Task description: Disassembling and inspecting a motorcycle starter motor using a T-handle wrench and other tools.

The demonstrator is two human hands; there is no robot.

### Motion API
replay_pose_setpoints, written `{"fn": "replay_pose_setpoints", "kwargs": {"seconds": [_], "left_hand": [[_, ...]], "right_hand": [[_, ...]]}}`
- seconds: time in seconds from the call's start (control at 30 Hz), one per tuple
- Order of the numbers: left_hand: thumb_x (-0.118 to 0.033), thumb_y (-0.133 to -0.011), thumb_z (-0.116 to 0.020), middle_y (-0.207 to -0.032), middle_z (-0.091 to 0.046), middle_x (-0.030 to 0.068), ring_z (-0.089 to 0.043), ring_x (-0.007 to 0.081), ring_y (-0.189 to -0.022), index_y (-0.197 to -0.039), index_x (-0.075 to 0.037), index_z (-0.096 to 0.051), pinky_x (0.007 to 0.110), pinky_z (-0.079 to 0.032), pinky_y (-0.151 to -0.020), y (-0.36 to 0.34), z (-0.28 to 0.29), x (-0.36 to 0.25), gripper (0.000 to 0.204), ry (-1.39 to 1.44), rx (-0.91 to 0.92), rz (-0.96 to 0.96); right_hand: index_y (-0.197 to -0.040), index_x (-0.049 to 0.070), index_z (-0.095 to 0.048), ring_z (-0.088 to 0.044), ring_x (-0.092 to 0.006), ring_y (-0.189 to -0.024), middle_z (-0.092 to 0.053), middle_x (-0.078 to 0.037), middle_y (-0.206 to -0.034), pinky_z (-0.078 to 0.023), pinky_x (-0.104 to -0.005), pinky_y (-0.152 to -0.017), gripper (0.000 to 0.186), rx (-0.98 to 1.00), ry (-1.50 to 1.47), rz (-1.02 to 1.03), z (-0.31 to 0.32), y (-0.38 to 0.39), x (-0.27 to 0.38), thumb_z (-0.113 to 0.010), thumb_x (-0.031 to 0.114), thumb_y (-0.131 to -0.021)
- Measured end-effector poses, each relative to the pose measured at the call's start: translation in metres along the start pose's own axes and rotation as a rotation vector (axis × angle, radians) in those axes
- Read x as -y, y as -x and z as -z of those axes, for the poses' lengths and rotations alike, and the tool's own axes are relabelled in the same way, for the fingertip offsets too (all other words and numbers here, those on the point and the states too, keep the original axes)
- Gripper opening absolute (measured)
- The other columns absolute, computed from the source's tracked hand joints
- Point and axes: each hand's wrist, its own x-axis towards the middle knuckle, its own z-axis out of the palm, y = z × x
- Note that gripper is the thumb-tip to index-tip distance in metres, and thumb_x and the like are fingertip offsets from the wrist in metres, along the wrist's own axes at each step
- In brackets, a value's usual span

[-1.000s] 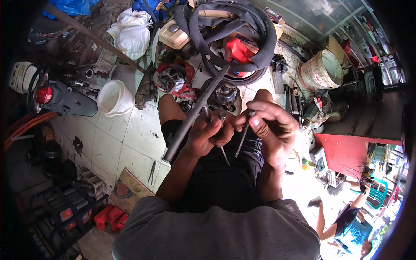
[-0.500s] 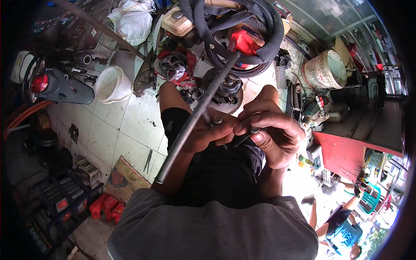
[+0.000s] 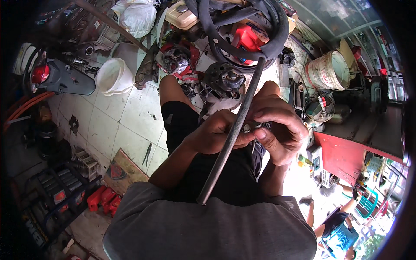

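A long grey metal bar point(image 3: 232, 138) slants across in front of my hands, apparently the crossbar of a T-handle wrench. My left hand point(image 3: 215, 133) is closed behind it, its fingers hidden in part by the bar. Between the hands shows a small round metal end point(image 3: 246, 128); which part it belongs to I cannot tell. Beside it, my right hand point(image 3: 284, 134) pinches a small bolt-like metal piece point(image 3: 258, 125) between thumb and fingers. The hands meet above my lap, fingertips close together.
Beyond my knees lie a dark engine part point(image 3: 227, 80), a red and metal part point(image 3: 175, 60) and a black tyre point(image 3: 281, 32). A white bucket point(image 3: 115, 77) stands left, a stained pail point(image 3: 327, 71) right. Red cabinet point(image 3: 340, 151) at right; a person point(image 3: 342, 236) lower right.
The bar has swung rightward and now crosses in front of my hands. My left hand has moved right and turned with it; the right hand keeps its pinch in nearly the same place.
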Motion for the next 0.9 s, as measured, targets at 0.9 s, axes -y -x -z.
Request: {"fn": "replay_pose_setpoints", "kwargs": {"seconds": [0.9], "left_hand": [[-0.034, -0.095, -0.035, -0.062, -0.038, -0.0013, -0.031, 0.0047, -0.049, -0.097, -0.006, -0.047, 0.019, -0.023, -0.043, -0.005, 0.039, 0.019, 0.030, 0.514, -0.296, -0.168]], "right_hand": [[-0.098, -0.006, -0.057, -0.051, -0.0079, -0.071, -0.059, -0.004, -0.076, -0.043, -0.0224, -0.068, 0.027, 0.151, -0.204, -0.802, -0.020, 0.050, -0.043, -0.046, 0.018, -0.094]]}}
